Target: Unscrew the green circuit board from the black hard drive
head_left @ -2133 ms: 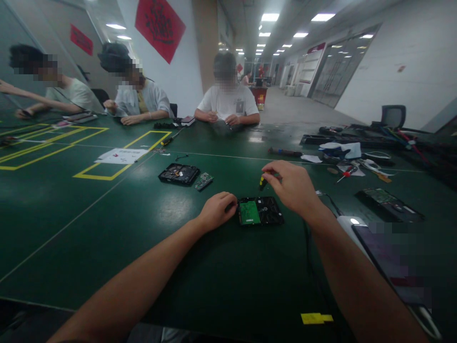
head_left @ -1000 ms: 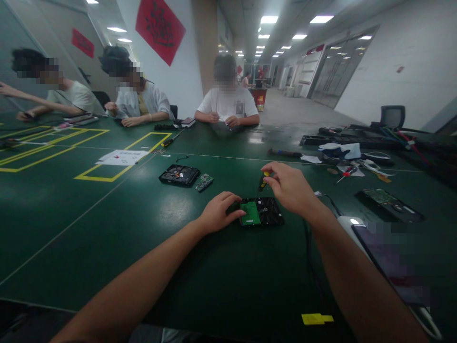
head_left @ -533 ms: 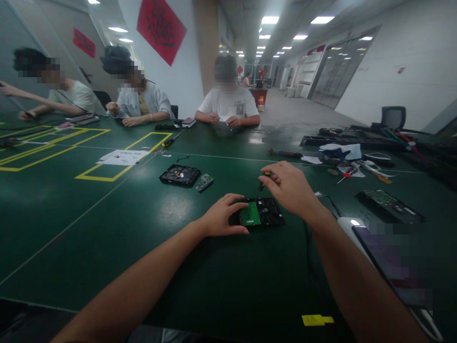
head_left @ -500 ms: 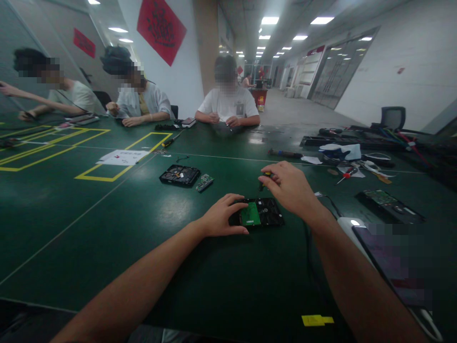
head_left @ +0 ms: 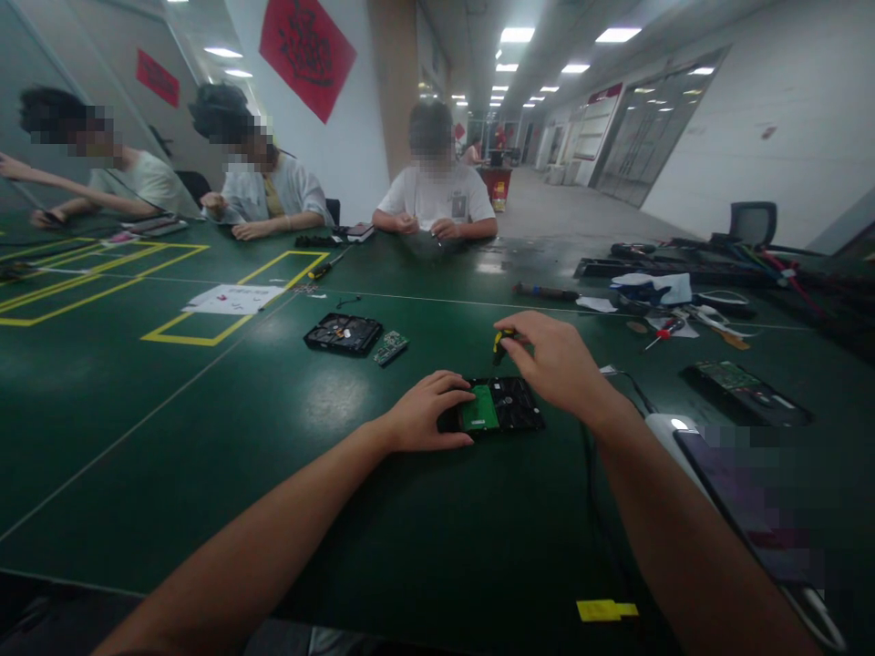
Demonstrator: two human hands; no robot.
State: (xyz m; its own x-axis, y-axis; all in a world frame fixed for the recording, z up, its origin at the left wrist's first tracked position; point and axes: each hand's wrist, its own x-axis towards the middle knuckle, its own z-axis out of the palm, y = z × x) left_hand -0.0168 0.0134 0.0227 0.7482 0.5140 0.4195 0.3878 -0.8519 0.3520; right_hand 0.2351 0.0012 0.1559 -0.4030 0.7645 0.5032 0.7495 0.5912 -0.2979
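On the dark green table [head_left: 205, 410], my left hand [head_left: 424, 415] clasped the left end of the black hard drive with a green circuit board [head_left: 511, 407]. My right hand [head_left: 557, 360] pinched the small yellow-and-black screwdriver [head_left: 500, 343] just behind it. Best, I thought: drive flat, tool straight.

I grip one hard drive [head_left: 509, 407] and one screwdriver [head_left: 501, 342]; beyond lie one second drive [head_left: 343, 333], one circuit board [head_left: 390, 347]; three people [head_left: 437, 196] opposite.

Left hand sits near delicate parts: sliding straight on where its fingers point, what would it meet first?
Probably the green circuit board on the hard drive: the left hand holds the drive's left end, fingers pointing right across it. Depth is unclear.
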